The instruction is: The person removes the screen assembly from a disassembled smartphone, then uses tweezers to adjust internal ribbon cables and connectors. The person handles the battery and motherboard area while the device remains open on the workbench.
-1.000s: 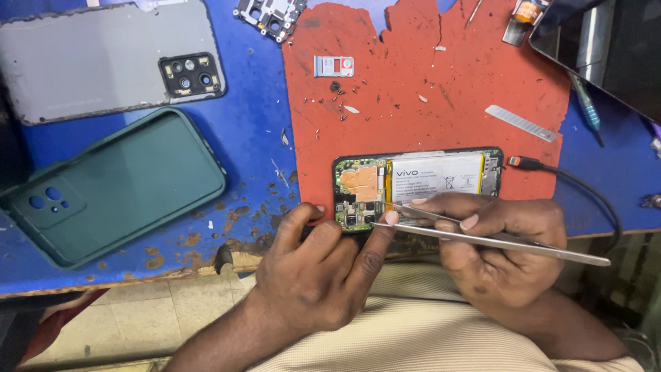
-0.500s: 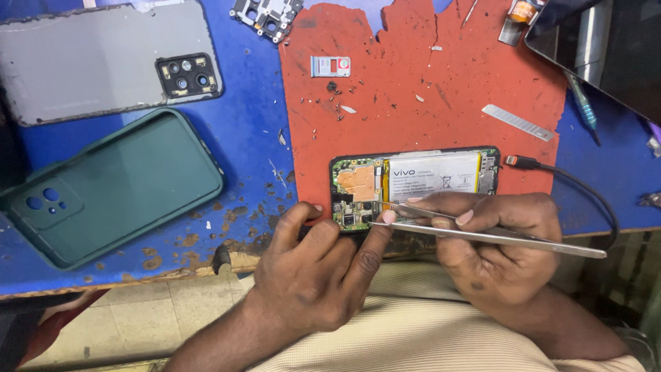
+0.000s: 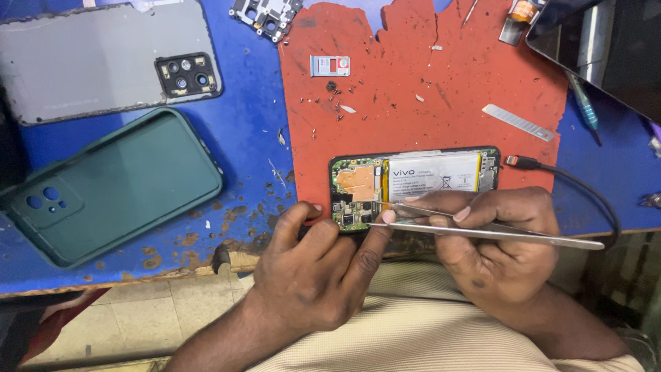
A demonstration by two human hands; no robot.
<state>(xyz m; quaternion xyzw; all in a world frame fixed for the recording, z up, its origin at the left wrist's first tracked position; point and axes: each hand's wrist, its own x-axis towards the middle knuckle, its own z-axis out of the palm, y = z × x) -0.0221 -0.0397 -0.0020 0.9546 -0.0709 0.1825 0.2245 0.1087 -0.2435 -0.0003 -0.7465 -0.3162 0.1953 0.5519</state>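
A single view comes from a camera on the person's head, looking steeply down and forward over the near edge of the blue worktop (image 3: 248,138). It sits close: both hands fill the lower middle, the lap and floor show below, and the worktop's far parts are cut off by the frame.

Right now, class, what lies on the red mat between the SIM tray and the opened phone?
In the head view, only small screws and debris lie between the SIM tray and the opened phone.
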